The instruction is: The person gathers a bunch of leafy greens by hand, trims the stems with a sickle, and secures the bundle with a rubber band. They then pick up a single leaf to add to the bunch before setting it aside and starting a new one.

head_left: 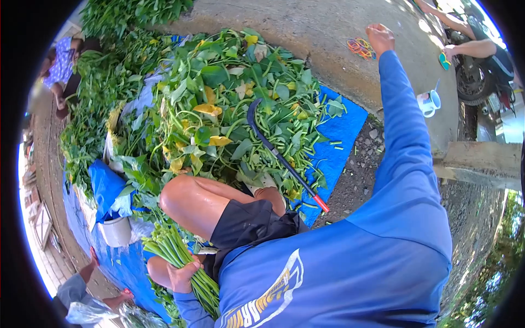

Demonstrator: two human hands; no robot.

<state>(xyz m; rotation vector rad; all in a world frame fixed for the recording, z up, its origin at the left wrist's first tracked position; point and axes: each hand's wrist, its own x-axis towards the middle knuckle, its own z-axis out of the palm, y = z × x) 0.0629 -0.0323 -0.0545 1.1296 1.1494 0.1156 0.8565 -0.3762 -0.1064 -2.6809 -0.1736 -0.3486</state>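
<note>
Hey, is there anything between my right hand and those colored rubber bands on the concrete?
Nothing visible does. The right hand is right beside the rubber bands on the bare concrete. The white cup stands off to the side, along the sleeve, not between them. The left hand grips the stem bundle.

Blue tarp [350, 123] under leafy greens [219, 98] and a sickle [279, 156]

Bright sunlight, fisheye-warped black edges
</note>
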